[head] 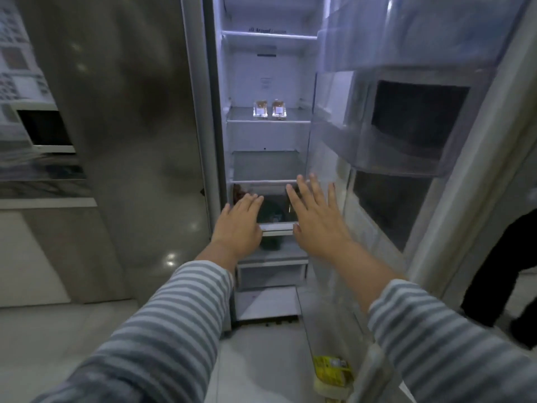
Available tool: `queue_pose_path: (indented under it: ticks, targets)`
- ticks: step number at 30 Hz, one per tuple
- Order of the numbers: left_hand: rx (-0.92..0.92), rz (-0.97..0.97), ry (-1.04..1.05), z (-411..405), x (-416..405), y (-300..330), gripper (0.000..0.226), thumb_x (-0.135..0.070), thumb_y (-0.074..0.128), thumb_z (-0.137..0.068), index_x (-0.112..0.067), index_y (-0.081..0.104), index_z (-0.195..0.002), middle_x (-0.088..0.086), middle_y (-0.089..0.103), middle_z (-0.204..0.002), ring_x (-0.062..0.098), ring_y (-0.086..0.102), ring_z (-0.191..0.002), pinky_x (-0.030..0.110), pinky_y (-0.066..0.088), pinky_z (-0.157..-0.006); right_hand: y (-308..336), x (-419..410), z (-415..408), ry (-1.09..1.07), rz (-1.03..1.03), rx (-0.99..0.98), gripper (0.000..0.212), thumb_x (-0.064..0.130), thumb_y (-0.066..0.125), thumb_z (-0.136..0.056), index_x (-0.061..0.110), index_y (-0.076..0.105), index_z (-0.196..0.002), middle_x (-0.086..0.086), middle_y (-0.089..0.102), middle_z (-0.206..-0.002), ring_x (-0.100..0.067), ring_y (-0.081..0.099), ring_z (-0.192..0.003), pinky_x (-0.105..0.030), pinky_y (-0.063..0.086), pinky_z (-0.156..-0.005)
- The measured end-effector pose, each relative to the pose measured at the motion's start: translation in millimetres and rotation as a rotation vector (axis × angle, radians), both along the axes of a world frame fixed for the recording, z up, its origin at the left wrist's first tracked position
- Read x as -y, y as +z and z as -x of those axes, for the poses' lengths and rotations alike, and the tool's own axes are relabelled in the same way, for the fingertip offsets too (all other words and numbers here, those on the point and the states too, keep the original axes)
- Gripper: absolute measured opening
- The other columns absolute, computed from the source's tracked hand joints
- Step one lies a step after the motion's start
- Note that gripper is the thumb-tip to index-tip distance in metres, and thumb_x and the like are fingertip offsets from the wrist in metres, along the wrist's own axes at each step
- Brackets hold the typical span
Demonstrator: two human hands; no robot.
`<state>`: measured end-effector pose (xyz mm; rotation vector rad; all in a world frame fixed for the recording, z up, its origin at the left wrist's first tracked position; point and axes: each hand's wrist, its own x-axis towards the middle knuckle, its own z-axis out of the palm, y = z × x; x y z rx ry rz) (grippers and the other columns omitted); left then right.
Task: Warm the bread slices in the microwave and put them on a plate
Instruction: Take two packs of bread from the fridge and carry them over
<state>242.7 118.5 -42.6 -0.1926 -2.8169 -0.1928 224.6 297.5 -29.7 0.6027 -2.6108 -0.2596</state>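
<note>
A: What is lying far left of the hands?
B: The microwave (43, 130) is standing there, well apart.

A: And the hands?
B: The left hand (239, 221) is reaching into the open fridge (268, 82), fingers straight and together, holding nothing. Just right of it, the right hand (315, 216) is spreading its fingers. Between them a drawer (277, 226) is showing.

A: The bread?
B: I cannot tell; a yellow packet (332, 367) is sitting low, near the right sleeve (436, 338).

Grey-and-white striped long sleeves (162, 324) on both arms; hands bare.
</note>
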Motion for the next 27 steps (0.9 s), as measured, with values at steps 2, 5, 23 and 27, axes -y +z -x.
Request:
queue_pose_path:
  ticks: [2,5,23,27]
  targets:
    - [0.108,-0.031,0.014,5,19,-12,0.058,-0.022,0.047,-0.093,-0.017,0.029,-0.148,0.003,0.031,-0.153,0.021,0.03,-0.14,0.044,0.026,-0.113,-13,19,11,-0.03,-0.006,0.15,0.078,0.033,0.045,-0.095,0.016,-0.004,-0.153,-0.011,-0.009,-0.161,-0.034,-0.013,-0.147,-0.055,-0.01,-0.114]
    - [0.229,-0.114,0.046,17,45,-23,0.037,-0.023,0.046,-0.092,-0.02,0.056,-0.127,0.006,0.058,-0.124,0.027,0.057,-0.109,0.041,0.049,-0.092,-30,40,32,-0.075,0.107,0.401,0.063,0.035,0.044,-0.096,0.014,0.021,-0.151,-0.013,0.022,-0.157,-0.034,0.024,-0.142,-0.051,0.02,-0.115]
    - [0.287,-0.149,0.027,175,58,-6,0.032,-0.037,0.048,-0.092,-0.022,0.068,-0.112,-0.002,0.067,-0.111,0.019,0.061,-0.101,0.033,0.051,-0.085,-23,56,189,-0.182,0.219,0.539,0.044,0.046,0.045,-0.094,0.021,0.056,-0.128,-0.006,0.061,-0.123,-0.026,0.059,-0.107,-0.034,0.05,-0.086]
    - [0.233,-0.187,0.048,233,54,10,0.031,-0.038,0.049,-0.09,-0.022,0.07,-0.106,-0.001,0.07,-0.106,0.018,0.063,-0.095,0.037,0.053,-0.085,-9,52,247,-0.147,0.218,0.493,0.041,0.045,0.046,-0.094,0.019,0.058,-0.124,-0.005,0.062,-0.12,-0.025,0.059,-0.105,-0.034,0.048,-0.082]
